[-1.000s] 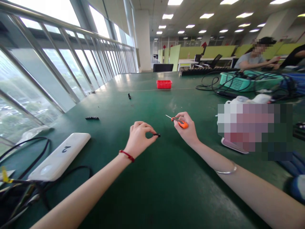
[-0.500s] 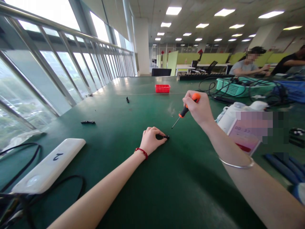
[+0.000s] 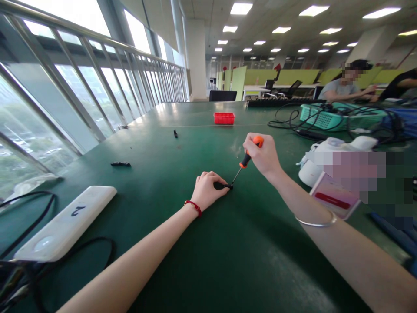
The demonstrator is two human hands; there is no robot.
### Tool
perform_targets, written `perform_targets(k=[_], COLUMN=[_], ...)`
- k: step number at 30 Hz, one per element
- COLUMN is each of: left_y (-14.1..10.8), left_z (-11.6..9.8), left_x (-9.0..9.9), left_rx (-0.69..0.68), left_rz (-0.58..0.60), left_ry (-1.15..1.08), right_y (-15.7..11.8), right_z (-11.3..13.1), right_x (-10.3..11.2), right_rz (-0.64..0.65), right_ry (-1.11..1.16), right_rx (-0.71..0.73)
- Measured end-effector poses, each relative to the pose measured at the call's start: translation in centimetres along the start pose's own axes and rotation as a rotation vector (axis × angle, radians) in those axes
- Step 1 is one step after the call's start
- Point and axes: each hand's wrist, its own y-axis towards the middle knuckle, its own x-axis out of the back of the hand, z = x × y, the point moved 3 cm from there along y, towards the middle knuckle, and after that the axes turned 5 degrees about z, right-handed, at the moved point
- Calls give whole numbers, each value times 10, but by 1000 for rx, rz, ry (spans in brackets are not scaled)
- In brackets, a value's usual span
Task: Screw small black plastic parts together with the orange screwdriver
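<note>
With the left hand (image 3: 207,191) pinching a small black part (image 3: 229,187) at its fingertips and the right hand (image 3: 264,155) curled round a screwdriver (image 3: 245,161), the step seems to be seating its tip just beyond that pinch, and the next move calls for steady pressure.

Tabletop (image 3: 211,269): open lane from near edge to left hand (image 3: 206,190) and screwdriver (image 3: 245,159). Near left corner blocked by white case (image 3: 78,217); right side by white bottle (image 3: 309,173); red tray (image 3: 224,118) toward far edge.

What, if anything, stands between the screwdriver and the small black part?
Nothing visible: the screwdriver slants down from the right-hand grip, its tip at the free end of the black part held in the left-hand grip.
</note>
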Motion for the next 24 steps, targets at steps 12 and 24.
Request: perform_targets(k=[12,24], left_y=[0,-1], left_z=[-1,-3], left_x=[1,2], left_rx=[-1,-3], left_rz=[18,22], left_ry=[-2,2], right_y=[2,8], right_z=[-14,9], right_x=[-2,5], right_rz=[5,345], right_ry=[79,-224], right_rx=[-71,-67])
